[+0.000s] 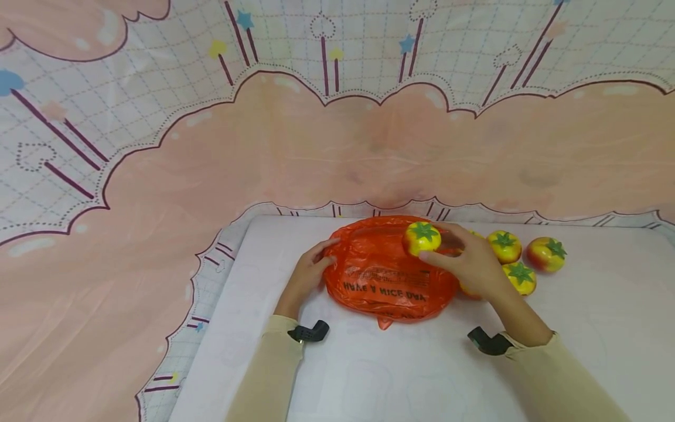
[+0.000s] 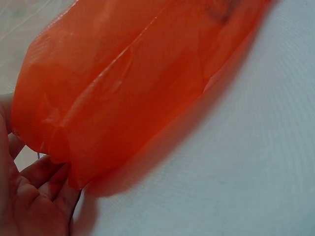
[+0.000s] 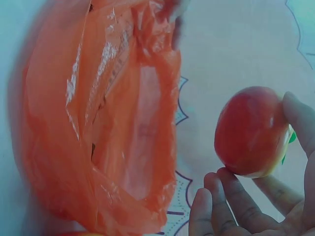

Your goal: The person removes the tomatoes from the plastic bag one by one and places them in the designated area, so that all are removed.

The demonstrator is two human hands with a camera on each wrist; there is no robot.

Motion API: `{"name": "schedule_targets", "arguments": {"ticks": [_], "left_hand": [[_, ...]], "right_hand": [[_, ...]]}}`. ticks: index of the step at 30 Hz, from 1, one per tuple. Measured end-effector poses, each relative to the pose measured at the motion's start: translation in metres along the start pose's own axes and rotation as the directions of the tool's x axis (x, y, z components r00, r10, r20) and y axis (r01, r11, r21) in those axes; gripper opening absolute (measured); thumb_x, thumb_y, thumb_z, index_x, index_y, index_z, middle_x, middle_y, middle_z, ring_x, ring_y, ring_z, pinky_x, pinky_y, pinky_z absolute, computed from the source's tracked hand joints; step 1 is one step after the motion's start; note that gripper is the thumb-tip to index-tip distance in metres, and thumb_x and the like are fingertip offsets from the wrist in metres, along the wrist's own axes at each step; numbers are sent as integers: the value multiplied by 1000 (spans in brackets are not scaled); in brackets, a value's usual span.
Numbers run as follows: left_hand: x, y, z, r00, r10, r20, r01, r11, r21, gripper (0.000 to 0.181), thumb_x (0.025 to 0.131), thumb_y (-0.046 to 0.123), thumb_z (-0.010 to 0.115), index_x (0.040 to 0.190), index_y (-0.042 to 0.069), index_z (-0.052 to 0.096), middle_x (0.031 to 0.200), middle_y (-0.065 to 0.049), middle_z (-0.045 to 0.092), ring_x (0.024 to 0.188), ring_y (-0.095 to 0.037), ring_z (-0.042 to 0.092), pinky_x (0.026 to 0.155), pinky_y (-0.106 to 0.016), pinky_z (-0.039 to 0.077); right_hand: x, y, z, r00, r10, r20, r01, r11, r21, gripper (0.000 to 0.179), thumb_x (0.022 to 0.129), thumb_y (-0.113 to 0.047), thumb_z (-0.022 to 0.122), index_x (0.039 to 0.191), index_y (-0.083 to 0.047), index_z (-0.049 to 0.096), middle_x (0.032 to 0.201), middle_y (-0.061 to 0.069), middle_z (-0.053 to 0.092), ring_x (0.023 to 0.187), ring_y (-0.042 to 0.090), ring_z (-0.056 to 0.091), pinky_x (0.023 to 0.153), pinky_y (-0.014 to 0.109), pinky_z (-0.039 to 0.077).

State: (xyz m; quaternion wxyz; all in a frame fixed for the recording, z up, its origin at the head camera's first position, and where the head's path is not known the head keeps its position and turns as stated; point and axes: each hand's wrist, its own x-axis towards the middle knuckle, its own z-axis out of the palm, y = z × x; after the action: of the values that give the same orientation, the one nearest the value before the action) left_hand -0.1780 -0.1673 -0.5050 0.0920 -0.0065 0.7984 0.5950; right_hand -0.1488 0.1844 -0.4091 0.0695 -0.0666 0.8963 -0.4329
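Observation:
A red plastic bag (image 1: 387,299) printed "HAVE A NICE DAY" lies on the white table, its mouth spread apart in the right wrist view. At the bag's left edge, my left hand (image 1: 307,275) grips the thin plastic, some fingers hidden behind it in the left wrist view. My right hand (image 1: 477,266) holds a red-and-yellow tomato (image 1: 422,239) with a green leafy top between thumb and fingers. In the head view this tomato overlaps the bag's upper right part; the right wrist view shows its smooth red underside (image 3: 251,130) beside the bag.
Several similar tomatoes lie right of the bag: one at the back (image 1: 504,246), one farthest right (image 1: 545,254) and one nearer (image 1: 520,278). Others are partly hidden behind the right hand. The white table (image 1: 379,375) meets a patterned cloth backdrop (image 1: 337,152).

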Motion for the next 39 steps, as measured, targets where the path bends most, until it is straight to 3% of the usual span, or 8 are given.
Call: {"name": "schedule_targets", "arguments": {"ticks": [6, 18, 23, 39], "left_hand": [[0, 0, 0, 1000, 0, -8, 0, 1000, 9, 38, 102, 22, 58, 136, 38, 63, 157, 6, 47, 148, -22, 40, 122, -48, 37], [0, 1, 1, 1000, 9, -10, -9, 1000, 5, 38, 102, 23, 58, 136, 38, 63, 156, 6, 48, 148, -22, 42, 121, -48, 38], [1, -1, 2, 1000, 4, -13, -4, 1000, 12, 38, 102, 23, 59, 136, 39, 63, 156, 7, 48, 148, -22, 42, 121, -48, 38], [0, 0, 2, 999, 29, -18, -29, 999, 23, 39, 102, 21, 57, 138, 35, 62, 157, 3, 47, 149, -23, 40, 122, -49, 36]], "right_hand": [[-3, 2, -8, 1000, 19, 1, -19, 1000, -3, 86, 84, -64, 72, 156, -26, 42, 148, 15, 55, 132, 40, 54, 95, 55, 58], [-16, 9, -25, 999, -19, -41, 19, 1000, -20, 78, 88, -57, 72, 153, -24, 45, 146, 16, 57, 126, 42, 60, 91, 55, 60], [-22, 15, -30, 998, -20, -62, 16, 998, -55, 79, 87, -58, 72, 153, -22, 46, 138, 18, 62, 121, 42, 63, 88, 54, 61], [-28, 27, -47, 993, 59, -97, -67, 995, -79, 86, 86, -61, 72, 157, -24, 40, 147, 23, 54, 130, 49, 53, 85, 58, 61]]}}
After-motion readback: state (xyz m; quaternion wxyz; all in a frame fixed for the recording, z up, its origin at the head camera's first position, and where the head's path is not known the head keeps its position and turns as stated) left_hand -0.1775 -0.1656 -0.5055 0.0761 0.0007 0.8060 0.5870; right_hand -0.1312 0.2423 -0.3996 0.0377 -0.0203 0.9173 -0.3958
